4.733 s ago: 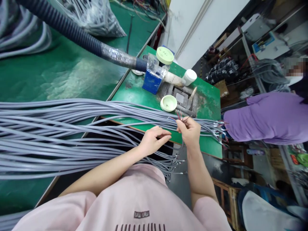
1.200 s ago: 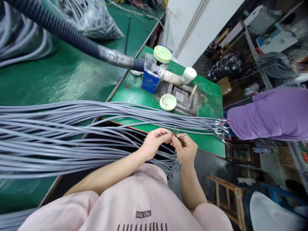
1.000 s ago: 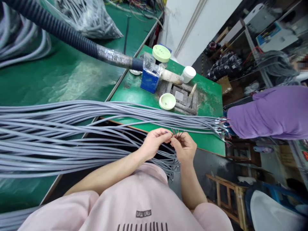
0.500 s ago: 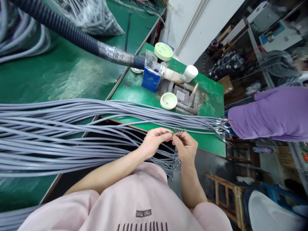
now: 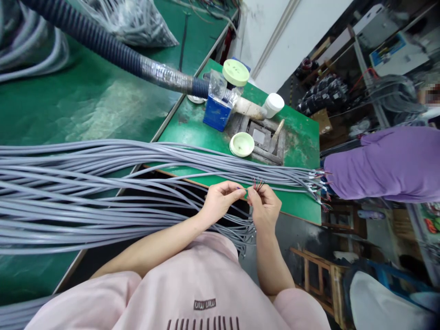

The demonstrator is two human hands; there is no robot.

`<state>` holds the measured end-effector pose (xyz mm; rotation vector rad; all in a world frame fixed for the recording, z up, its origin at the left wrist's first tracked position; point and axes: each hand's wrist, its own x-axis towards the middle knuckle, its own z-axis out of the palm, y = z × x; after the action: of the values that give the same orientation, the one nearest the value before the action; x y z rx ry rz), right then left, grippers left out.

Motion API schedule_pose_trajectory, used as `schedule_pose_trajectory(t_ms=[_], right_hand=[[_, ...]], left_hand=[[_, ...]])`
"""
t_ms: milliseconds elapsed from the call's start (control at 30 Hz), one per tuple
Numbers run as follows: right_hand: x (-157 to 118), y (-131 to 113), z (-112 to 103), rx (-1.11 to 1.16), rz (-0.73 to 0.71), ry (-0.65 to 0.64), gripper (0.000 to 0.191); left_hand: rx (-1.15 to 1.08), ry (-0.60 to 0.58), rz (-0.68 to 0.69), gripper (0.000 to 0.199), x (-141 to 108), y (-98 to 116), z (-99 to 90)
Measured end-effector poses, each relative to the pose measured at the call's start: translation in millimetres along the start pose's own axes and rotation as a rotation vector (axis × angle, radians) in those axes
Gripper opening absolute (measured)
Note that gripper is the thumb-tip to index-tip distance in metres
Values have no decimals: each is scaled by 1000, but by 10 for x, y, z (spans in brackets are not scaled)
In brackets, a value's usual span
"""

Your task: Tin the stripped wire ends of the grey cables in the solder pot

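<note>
- The right hand has its thumb and forefinger clamped on a small fan of thin wire cores, mostly red and dark, tips splayed upward.
- The left hand, just beside it, has thumb and forefinger pinched together at a thin strand running toward the fan; a bit of blue shows at the fingertips. How many cores it grips cannot be told.
- Both hands are in front of the pink shirt, at the near edge of the green worktop.
- Just beyond them runs a bundle of grey cables, its stripped ends at the worktop's right edge; a lower bundle passes beneath the left hand.
- Farther back are a pale-green dish, a grimy square fixture, a white tub, a blue box and a corrugated hose.
- At far right is a person in purple.
</note>
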<state>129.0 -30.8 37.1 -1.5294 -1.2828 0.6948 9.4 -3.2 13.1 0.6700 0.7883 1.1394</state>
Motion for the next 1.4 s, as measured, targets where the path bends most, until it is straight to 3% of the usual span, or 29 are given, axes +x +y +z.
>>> schedule_pose_trajectory(t_ms=[200,533,633,767,867,1100,1400], right_hand=[[53,10,-22,-45,28,-119,18],[229,-21,-40,-41,3,-82,20],[473,-40,-161,-145,-50,-52,20],[976,-57,-386,-343,-158,-26,21],[1384,-43,-492,-545,-197,-23,25],[2044,107,-385,-1023,-111,-118,18],[2309,243,-217,-1233,-24,-229,17]], left_hand=[[7,0,-12,23,36,-23,-50],[35,-33,-54,25,29,-65,25],[128,-53,20,21,64,-70,-5],[399,-29,282,9,141,-27,-104],[544,-48,406,8,189,-9,-158],[671,-174,465,10,226,-42,-186],[683,-234,488,11,237,-43,-205]])
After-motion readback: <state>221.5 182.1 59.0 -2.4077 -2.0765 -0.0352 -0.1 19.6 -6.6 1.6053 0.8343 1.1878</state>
